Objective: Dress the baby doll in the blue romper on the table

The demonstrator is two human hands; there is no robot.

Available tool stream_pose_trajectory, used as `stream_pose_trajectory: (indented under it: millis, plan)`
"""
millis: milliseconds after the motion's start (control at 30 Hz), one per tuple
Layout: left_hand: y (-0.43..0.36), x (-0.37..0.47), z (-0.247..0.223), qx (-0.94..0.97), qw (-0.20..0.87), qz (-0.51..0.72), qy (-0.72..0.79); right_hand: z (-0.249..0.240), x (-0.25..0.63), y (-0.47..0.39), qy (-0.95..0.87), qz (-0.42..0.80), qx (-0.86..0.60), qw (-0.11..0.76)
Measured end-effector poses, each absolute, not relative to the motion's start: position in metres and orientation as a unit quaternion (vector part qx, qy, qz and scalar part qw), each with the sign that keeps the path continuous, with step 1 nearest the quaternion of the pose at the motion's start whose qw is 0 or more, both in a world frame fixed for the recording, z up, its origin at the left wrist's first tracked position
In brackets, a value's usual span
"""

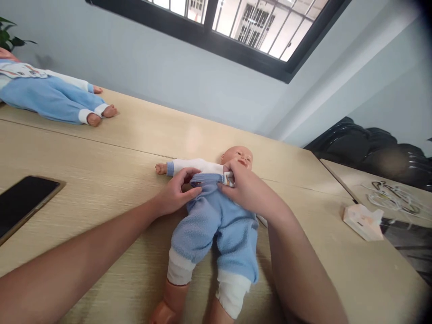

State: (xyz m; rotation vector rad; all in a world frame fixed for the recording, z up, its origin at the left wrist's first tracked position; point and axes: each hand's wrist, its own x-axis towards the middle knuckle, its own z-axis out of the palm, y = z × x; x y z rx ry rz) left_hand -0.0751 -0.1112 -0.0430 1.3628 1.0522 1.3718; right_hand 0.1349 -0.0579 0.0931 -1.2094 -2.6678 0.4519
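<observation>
**A:** ok so where's the doll (214,202) sitting rn?

**B:** It's lying on its back on the table (303,252), head pointing toward the far edge, legs stretching toward the near side. It's wearing a white top (199,165) and fuzzy blue pants (219,213) with white cuffs (232,290).

**A:** and the hands?

**B:** Left hand (177,191) is holding the pants at the waistband (206,177), thumb in front, fingers curling at the top edge. Right hand (241,184) is gripping the other side of that waistband, fingers bunching up by the top. Can't tell how tight either one is squeezing, tbh.

**A:** anything else lying around?

**B:** Yeah, a second doll (50,96) in blue pants is lying along the far edge, way over left of the first one. A dark-screened phone (29,198) is resting left of the left forearm, well apart from the doll. A small white box (363,221) is sitting near the right edge.
</observation>
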Motion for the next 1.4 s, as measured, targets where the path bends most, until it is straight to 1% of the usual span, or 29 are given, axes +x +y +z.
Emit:
stream_pose_trajectory:
  millis: [100, 233, 300, 367, 433, 533, 633, 733, 800, 833, 900, 1067, 1167, 1300, 1400]
  plan:
    - [-0.11, -0.081, -0.041, 0.529, 0.509, 0.552, 0.396, 0.093, 0.137, -0.055, -0.89, 0.184, -0.408, 0.09]
    - [-0.107, -0.082, -0.038, 0.519, 0.489, 0.546, 0.439, 0.091, 0.14, -0.051, -0.889, 0.223, -0.388, 0.095]
    - [-0.107, -0.078, -0.037, 0.526, 0.453, 0.546, 0.47, 0.091, 0.141, -0.05, -0.894, 0.233, -0.368, 0.106]
    - [-0.108, -0.075, -0.037, 0.533, 0.387, 0.553, 0.51, 0.09, 0.141, -0.05, -0.901, 0.236, -0.348, 0.107]
    - [-0.109, -0.072, -0.037, 0.536, 0.325, 0.557, 0.545, 0.09, 0.14, -0.05, -0.907, 0.237, -0.338, 0.088]
    - [-0.109, -0.072, -0.039, 0.538, 0.263, 0.558, 0.575, 0.089, 0.136, -0.051, -0.912, 0.232, -0.332, 0.069]
    - [-0.11, -0.072, -0.04, 0.544, 0.218, 0.563, 0.582, 0.084, 0.131, -0.05, -0.922, 0.191, -0.317, 0.114]
    - [-0.111, -0.072, -0.041, 0.554, 0.223, 0.545, 0.588, 0.078, 0.126, -0.047, -0.94, 0.086, -0.284, 0.169]
    - [-0.111, -0.072, -0.043, 0.57, 0.246, 0.519, 0.588, 0.075, 0.125, -0.045, -0.948, 0.024, -0.261, 0.182]
    - [-0.11, -0.072, -0.043, 0.58, 0.256, 0.506, 0.585, 0.075, 0.125, -0.044, -0.95, 0.013, -0.254, 0.183]
    - [-0.109, -0.072, -0.045, 0.597, 0.263, 0.493, 0.576, 0.075, 0.126, -0.043, -0.95, 0.035, -0.251, 0.181]
    - [-0.105, -0.075, -0.047, 0.605, 0.256, 0.488, 0.575, 0.078, 0.132, -0.044, -0.938, 0.16, -0.257, 0.169]
    - [-0.105, -0.077, -0.046, 0.586, 0.26, 0.501, 0.581, 0.079, 0.135, -0.044, -0.93, 0.156, -0.287, 0.17]
    - [-0.106, -0.078, -0.044, 0.559, 0.213, 0.531, 0.6, 0.08, 0.133, -0.04, -0.932, 0.119, -0.297, 0.17]
    - [-0.107, -0.075, -0.043, 0.58, 0.194, 0.54, 0.578, 0.08, 0.13, -0.04, -0.938, 0.11, -0.291, 0.154]
